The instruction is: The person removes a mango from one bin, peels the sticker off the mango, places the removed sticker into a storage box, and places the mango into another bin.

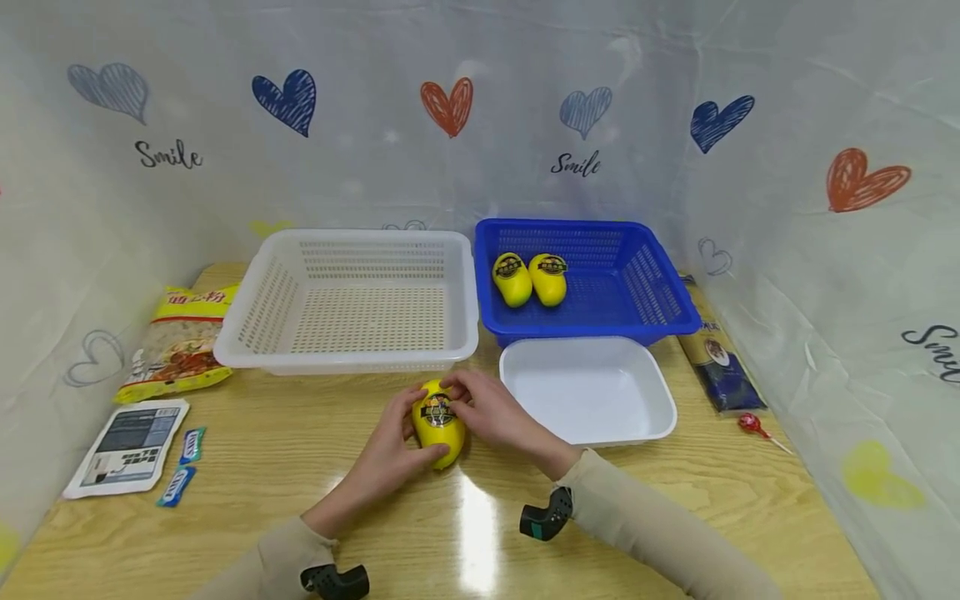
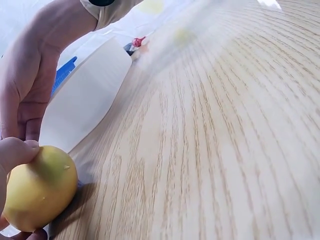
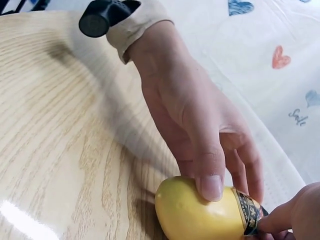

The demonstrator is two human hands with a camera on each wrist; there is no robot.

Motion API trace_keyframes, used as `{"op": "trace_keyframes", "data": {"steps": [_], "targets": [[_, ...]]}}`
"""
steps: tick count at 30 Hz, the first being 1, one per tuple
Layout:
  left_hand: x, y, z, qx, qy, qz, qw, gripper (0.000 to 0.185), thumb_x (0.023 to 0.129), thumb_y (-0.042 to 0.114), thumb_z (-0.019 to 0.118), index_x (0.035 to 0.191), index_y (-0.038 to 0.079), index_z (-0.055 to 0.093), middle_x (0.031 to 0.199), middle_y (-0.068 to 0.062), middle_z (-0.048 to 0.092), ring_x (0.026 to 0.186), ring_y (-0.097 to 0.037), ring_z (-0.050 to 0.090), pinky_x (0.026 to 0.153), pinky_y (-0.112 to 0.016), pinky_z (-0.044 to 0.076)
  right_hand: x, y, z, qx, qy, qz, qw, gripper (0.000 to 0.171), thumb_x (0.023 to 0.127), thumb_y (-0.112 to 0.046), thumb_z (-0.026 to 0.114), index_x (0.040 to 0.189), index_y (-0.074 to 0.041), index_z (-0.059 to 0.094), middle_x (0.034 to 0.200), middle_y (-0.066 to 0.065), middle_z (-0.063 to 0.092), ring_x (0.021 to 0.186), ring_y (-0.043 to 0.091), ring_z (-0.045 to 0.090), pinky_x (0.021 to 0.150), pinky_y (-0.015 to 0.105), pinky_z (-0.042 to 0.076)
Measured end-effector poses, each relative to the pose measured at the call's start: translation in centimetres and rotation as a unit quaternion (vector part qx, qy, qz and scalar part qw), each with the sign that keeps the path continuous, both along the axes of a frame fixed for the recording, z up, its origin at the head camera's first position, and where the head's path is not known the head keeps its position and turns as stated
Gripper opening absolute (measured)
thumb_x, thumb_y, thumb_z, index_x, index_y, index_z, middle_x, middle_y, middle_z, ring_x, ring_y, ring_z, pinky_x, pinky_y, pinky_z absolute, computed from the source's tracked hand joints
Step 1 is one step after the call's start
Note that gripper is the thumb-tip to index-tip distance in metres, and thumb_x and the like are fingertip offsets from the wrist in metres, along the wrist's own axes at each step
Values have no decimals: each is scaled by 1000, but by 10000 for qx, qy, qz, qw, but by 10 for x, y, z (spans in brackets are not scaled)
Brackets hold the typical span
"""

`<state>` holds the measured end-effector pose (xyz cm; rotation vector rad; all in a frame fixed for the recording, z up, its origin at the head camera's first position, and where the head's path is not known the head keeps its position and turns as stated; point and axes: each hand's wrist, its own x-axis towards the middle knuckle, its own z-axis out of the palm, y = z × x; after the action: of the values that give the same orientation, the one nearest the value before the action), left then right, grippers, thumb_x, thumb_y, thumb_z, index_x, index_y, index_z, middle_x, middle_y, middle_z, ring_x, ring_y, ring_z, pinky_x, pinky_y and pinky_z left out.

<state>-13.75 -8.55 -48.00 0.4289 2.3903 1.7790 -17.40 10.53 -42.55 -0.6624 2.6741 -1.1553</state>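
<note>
A yellow mango [image 1: 442,446] with a black printed label [image 1: 437,410] lies on the table in front of the white basket. My left hand [image 1: 388,454] grips it from the left, thumb low on its near end and fingers round its far side. My right hand [image 1: 491,408] is at the other side, thumb and fingertips pinching at the label's edge. In the right wrist view the right fingers [image 3: 285,217] meet the label where its dark edge stands out from the mango [image 3: 200,210]. The left wrist view shows the mango's smooth, unlabelled end [image 2: 45,192].
Behind stand a white basket [image 1: 348,360] and a blue basket [image 1: 600,304] holding two labelled mangoes [image 1: 528,281]. A white tray [image 1: 588,392] sits beside my right hand. Food packets [image 1: 176,342], a flat pack [image 1: 127,450] and small sachets lie left; a brown bag [image 1: 716,358] and lollipop [image 1: 750,423] right.
</note>
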Motion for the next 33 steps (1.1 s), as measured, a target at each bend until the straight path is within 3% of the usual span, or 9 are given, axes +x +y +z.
{"op": "trace_keyframes", "data": {"steps": [7,13,17,24,30,33], "targets": [[2,3,2,-193,134,173,9996,82,77,11,84,143,-2,36,155,-17,26,136,-32,38,103,-37,43,2,1,-2,-244,242,-22,9994,22,91,1,59,112,-2,64,99,5,64,91,17,63,81,28,52],[1,5,2,-309,139,256,9991,80,78,11,83,142,-1,37,154,-16,27,136,-31,37,103,-38,43,5,2,3,-337,186,-42,9993,22,92,0,58,113,-2,64,107,8,63,95,19,63,81,27,53],[2,4,2,-337,85,261,9991,80,78,11,82,143,0,37,154,-15,27,137,-31,36,103,-39,43,4,1,4,-187,184,159,9995,16,93,-3,62,108,-5,68,107,6,66,95,18,61,81,28,52],[2,5,3,-306,251,271,9989,79,77,9,83,142,-2,38,153,-17,28,134,-32,39,101,-40,45,4,-5,1,113,666,265,9974,15,89,-7,69,104,-8,72,100,2,68,89,14,56,78,26,48],[3,6,1,-436,591,354,9967,75,77,12,83,138,-4,41,150,-21,31,130,-34,42,95,-43,49,15,-6,17,135,1322,335,9906,16,88,-4,69,103,-9,72,98,0,66,86,12,56,75,24,47],[2,6,0,-325,452,372,9978,77,78,12,83,139,-5,38,150,-20,30,129,-35,43,95,-42,49,16,3,30,-223,1217,279,9919,14,89,-5,69,103,-8,71,98,1,65,84,12,58,74,21,51]]}}
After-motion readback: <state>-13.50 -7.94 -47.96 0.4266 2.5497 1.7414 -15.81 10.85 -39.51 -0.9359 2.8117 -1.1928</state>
